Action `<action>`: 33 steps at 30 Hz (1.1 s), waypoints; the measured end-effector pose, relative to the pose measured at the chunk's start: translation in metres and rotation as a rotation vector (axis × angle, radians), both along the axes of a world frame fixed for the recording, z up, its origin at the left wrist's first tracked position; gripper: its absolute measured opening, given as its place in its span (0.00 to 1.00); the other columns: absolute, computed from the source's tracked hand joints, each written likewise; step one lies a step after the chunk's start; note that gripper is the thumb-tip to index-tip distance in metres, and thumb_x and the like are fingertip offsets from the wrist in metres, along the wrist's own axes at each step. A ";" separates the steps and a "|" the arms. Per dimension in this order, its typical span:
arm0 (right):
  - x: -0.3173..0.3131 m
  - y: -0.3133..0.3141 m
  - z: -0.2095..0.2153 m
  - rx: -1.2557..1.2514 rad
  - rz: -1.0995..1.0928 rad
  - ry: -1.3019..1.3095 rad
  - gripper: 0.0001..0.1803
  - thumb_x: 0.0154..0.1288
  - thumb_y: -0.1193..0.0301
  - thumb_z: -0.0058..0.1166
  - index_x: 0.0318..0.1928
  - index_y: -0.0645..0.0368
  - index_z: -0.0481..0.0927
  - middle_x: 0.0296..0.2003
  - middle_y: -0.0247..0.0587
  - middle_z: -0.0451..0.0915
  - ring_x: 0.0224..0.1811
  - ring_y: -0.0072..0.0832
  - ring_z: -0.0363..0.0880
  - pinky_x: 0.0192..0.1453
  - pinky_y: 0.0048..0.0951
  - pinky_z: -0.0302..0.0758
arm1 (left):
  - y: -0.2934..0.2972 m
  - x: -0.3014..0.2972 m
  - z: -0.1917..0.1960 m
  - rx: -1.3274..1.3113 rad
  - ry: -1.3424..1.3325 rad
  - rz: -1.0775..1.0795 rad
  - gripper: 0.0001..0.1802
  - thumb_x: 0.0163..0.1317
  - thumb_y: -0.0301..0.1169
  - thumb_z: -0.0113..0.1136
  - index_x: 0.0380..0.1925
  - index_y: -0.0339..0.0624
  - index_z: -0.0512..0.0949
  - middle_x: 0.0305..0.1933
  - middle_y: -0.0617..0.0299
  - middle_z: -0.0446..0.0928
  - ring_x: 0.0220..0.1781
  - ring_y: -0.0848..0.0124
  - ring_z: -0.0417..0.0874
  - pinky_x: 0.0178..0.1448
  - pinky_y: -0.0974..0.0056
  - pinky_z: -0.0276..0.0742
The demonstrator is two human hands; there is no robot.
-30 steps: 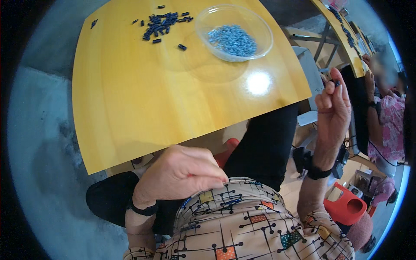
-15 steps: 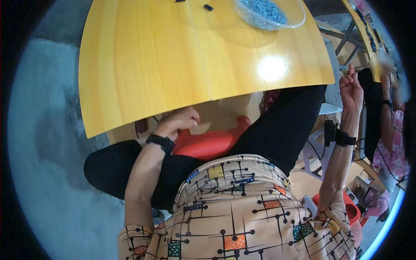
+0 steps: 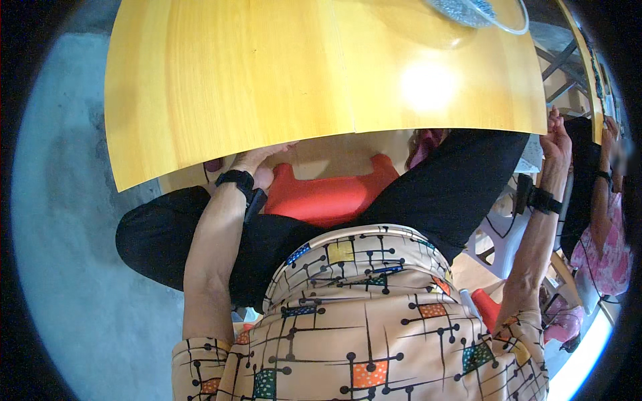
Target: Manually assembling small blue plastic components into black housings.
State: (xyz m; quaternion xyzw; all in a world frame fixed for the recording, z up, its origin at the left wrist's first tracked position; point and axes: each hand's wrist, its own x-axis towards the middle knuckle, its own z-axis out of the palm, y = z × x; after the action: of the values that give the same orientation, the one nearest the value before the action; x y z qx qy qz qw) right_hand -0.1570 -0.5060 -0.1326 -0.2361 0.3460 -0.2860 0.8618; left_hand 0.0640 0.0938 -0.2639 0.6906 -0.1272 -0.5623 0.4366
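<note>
Red plastic stool (image 3: 328, 197) is sitting under the yellow bench (image 3: 267, 73); left hand (image 3: 261, 164) is resting against it, grip undeterminable. Right hand (image 3: 556, 137) is raised beside the bench edge, fingers curled, contents unclear.

shirt (image 3: 374, 321): beige, short slv, multicolour squares + black lines | trousers (image 3: 455, 180): black | both wrists: black bands

My left hand (image 3: 257, 162) slips under the yellow wooden table (image 3: 267, 80), fingers hidden. The clear glass bowl of blue bits (image 3: 478, 12) is cut off by the top edge.
</note>
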 end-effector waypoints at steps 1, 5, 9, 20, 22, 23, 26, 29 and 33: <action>-0.003 -0.006 -0.004 0.029 0.030 -0.022 0.16 0.69 0.72 0.37 0.51 0.71 0.68 0.31 0.43 0.74 0.27 0.25 0.64 0.35 0.24 0.67 | 0.003 -0.005 0.004 0.006 0.006 -0.002 0.18 0.56 0.39 0.60 0.43 0.42 0.76 0.43 0.63 0.76 0.43 0.74 0.74 0.45 0.69 0.70; 0.011 -0.002 -0.022 -0.079 -0.108 0.190 0.15 0.69 0.72 0.38 0.51 0.68 0.69 0.30 0.42 0.75 0.27 0.25 0.68 0.36 0.24 0.70 | 0.010 -0.013 0.014 0.040 0.024 -0.006 0.18 0.56 0.38 0.59 0.43 0.41 0.76 0.43 0.62 0.76 0.43 0.74 0.74 0.46 0.69 0.70; 0.000 -0.034 -0.033 0.025 -0.051 0.136 0.14 0.69 0.72 0.37 0.50 0.68 0.70 0.32 0.42 0.76 0.29 0.25 0.72 0.35 0.26 0.72 | -0.010 -0.018 0.023 0.026 0.026 -0.020 0.18 0.56 0.38 0.59 0.43 0.41 0.76 0.43 0.62 0.76 0.43 0.74 0.74 0.46 0.68 0.71; -0.019 0.051 -0.034 -1.234 0.419 0.776 0.19 0.65 0.59 0.44 0.41 0.65 0.74 0.33 0.36 0.77 0.36 0.21 0.75 0.37 0.23 0.73 | -0.009 -0.027 0.051 0.060 0.022 -0.049 0.17 0.57 0.38 0.58 0.44 0.40 0.75 0.43 0.61 0.76 0.44 0.73 0.74 0.46 0.67 0.71; -0.019 0.063 -0.020 -1.377 0.285 0.795 0.16 0.66 0.63 0.43 0.42 0.65 0.74 0.34 0.36 0.77 0.35 0.20 0.75 0.35 0.21 0.73 | 0.001 -0.032 0.059 0.029 -0.020 -0.060 0.17 0.57 0.38 0.58 0.44 0.40 0.75 0.43 0.61 0.76 0.44 0.73 0.75 0.47 0.67 0.71; -0.018 0.060 -0.018 -1.264 0.275 0.764 0.14 0.66 0.66 0.43 0.42 0.65 0.73 0.35 0.36 0.76 0.35 0.20 0.75 0.35 0.20 0.73 | -0.002 -0.035 0.056 0.009 -0.051 -0.066 0.17 0.57 0.38 0.58 0.44 0.40 0.75 0.43 0.61 0.76 0.44 0.73 0.75 0.47 0.67 0.71; -0.020 0.013 -0.046 -0.928 0.382 0.661 0.10 0.65 0.73 0.43 0.43 0.64 0.74 0.35 0.35 0.77 0.34 0.21 0.75 0.36 0.19 0.74 | -0.005 -0.034 0.054 -0.055 -0.176 -0.084 0.17 0.57 0.37 0.58 0.44 0.39 0.75 0.43 0.61 0.76 0.44 0.72 0.75 0.47 0.67 0.71; 0.010 0.045 -0.034 -0.488 0.210 0.299 0.09 0.66 0.77 0.39 0.41 0.64 0.73 0.33 0.36 0.77 0.32 0.24 0.76 0.35 0.22 0.77 | -0.033 -0.026 0.050 -0.133 -0.261 -0.121 0.17 0.58 0.37 0.58 0.44 0.39 0.75 0.43 0.61 0.76 0.44 0.72 0.75 0.47 0.67 0.71; 0.017 0.013 -0.045 0.055 -0.019 -0.017 0.08 0.67 0.76 0.39 0.40 0.65 0.72 0.29 0.40 0.77 0.26 0.28 0.74 0.33 0.24 0.76 | -0.056 -0.023 0.056 -0.208 -0.354 -0.173 0.17 0.58 0.37 0.57 0.44 0.39 0.75 0.43 0.61 0.76 0.44 0.72 0.75 0.47 0.66 0.71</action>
State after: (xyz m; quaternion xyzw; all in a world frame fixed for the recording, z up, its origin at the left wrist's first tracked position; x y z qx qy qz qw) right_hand -0.1400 -0.4933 -0.1776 -0.2066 0.3488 -0.2863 0.8681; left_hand 0.0410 0.0379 -0.2080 0.7164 -0.3179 -0.4515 0.4265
